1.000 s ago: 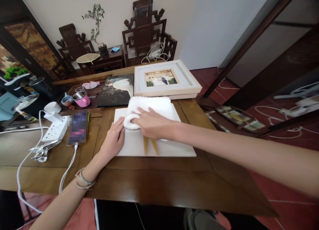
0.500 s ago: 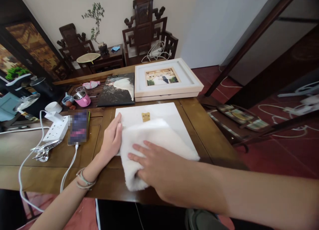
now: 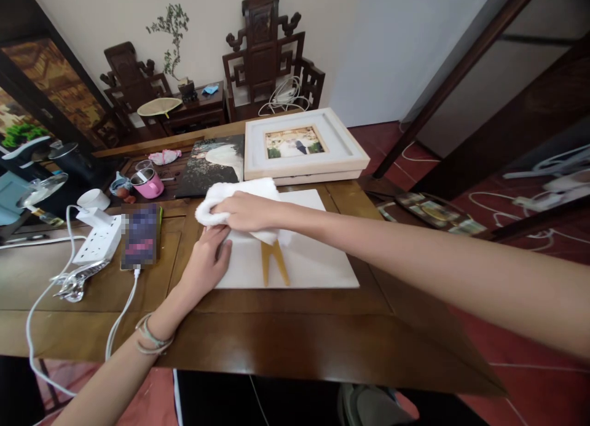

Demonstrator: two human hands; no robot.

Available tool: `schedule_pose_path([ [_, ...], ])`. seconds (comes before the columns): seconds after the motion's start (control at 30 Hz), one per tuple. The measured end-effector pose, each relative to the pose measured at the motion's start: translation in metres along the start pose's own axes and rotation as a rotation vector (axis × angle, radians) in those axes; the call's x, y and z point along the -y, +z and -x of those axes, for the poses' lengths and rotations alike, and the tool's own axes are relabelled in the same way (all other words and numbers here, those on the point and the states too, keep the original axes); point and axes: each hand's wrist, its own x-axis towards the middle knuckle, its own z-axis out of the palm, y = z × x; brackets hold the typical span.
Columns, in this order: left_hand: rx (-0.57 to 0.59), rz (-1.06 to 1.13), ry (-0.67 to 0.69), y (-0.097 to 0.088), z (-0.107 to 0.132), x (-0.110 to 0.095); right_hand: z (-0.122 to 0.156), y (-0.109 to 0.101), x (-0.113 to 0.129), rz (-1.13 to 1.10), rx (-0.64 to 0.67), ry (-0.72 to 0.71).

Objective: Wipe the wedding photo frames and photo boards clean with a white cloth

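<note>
A white rectangular board (image 3: 313, 260) lies flat near the table's front edge. On its face is a gold piece with two splayed legs (image 3: 275, 266), its upper part hidden by cloth. My right hand (image 3: 244, 212) reaches across the board and grips a folded white towel (image 3: 251, 189), pressing it on the board's far left part. At the board's left edge rests my left hand (image 3: 209, 257), fingers stretched out and holding nothing. Its fingertips lie just below the towel.
Behind the board are a framed photo (image 3: 306, 161) and a dark picture panel (image 3: 209, 165). To the left are a pink mug (image 3: 150, 185), a phone (image 3: 142, 236) on a cable, a power strip (image 3: 99, 238) and a silver object (image 3: 76, 281).
My right hand has swept the towel away from me to the board's far left, baring the near part and the gold legs. My left hand has slid slightly nearer.
</note>
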Motion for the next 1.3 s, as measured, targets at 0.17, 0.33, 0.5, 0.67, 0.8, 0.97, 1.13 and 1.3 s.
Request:
schedule_pose_path([
  [0.17, -0.02, 0.008, 0.002, 0.003, 0.002, 0.006, -0.011, -0.004, -0.001, 0.045, 0.014, -0.012],
  [0.33, -0.022, -0.004, -0.023, 0.006, 0.005, 0.011, 0.037, -0.024, -0.024, 0.093, 0.012, 0.078],
  [0.5, -0.015, -0.007, -0.018, 0.007, 0.005, 0.012, 0.11, -0.016, -0.05, 0.178, -0.02, 0.311],
  [0.67, -0.026, -0.029, -0.025, 0.008, 0.005, 0.011, 0.177, 0.037, -0.022, 0.235, -0.092, 0.146],
  [0.8, -0.014, -0.039, -0.019, 0.008, 0.004, 0.009, 0.206, 0.064, 0.014, 0.191, -0.06, 0.015],
  [0.97, -0.016, -0.033, -0.008, 0.007, 0.004, 0.01, 0.191, 0.052, 0.004, 0.168, -0.023, 0.089],
  [1.13, -0.02, -0.036, -0.002, 0.007, 0.004, 0.012, 0.143, 0.017, -0.048, 0.189, 0.036, 0.16],
  [1.3, -0.033, -0.036, 0.004, 0.007, 0.004, 0.012, 0.124, -0.002, -0.068, 0.186, 0.046, 0.212],
])
